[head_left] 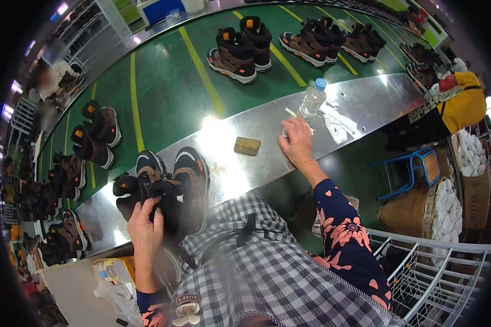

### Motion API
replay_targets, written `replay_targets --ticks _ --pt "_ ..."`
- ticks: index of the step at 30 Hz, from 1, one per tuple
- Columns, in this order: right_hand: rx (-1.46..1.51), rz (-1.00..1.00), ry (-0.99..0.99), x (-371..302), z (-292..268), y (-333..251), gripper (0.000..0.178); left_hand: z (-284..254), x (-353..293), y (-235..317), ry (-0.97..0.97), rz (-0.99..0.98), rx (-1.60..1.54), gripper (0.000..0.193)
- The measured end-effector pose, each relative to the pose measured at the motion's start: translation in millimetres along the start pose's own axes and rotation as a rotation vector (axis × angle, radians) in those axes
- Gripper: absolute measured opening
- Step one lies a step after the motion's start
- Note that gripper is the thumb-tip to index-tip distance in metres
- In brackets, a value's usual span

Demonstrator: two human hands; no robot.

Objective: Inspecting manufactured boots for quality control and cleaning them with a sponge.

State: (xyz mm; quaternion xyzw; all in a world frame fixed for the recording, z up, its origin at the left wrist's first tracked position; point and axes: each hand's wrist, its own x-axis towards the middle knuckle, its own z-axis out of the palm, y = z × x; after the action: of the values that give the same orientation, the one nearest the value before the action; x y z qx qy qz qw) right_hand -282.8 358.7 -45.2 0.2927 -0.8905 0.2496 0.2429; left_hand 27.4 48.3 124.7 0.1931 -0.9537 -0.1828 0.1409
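A pair of dark brown and black high-top shoes stands on the metal ledge before me, toes pointing away. My left hand point(146, 222) grips the padded collar of the nearer shoe point(190, 180), thumb and fingers bent at its opening. Beside it the other shoe point(149, 163) is partly covered. Farther right, my right hand point(297, 143) is down at the ledge with curled fingers, over something whitish that is mostly hidden. Just beyond those fingers stand a clear bottle with a blue cap point(313, 100) and a crumpled white cloth point(339, 121). A brownish block point(247, 146) lies between my hands.
Beyond the metal ledge point(267, 122) runs a green conveyor belt point(163, 82) with yellow stripes, carrying several pairs of similar shoes point(235, 54). At right are a blue-framed stool point(406, 169), a wire rack point(447, 272) and cardboard boxes point(409, 212). A plastic bag point(114, 291) hangs at lower left.
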Motion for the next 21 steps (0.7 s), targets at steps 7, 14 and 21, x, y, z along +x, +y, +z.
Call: replay_targets --ticks 7,14,21 --pt "-0.123 0.156 -0.069 1 13 41 0.063 1 -4 -8 0.033 0.009 0.009 0.022" --pt "-0.178 0.254 -0.078 5 17 59 0.053 8 -4 -12 0.102 -0.007 0.022 0.027" --pt "0.270 0.021 0.065 -6 -2 -65 0.057 -2 -14 -50 0.515 0.122 -0.123 0.051"
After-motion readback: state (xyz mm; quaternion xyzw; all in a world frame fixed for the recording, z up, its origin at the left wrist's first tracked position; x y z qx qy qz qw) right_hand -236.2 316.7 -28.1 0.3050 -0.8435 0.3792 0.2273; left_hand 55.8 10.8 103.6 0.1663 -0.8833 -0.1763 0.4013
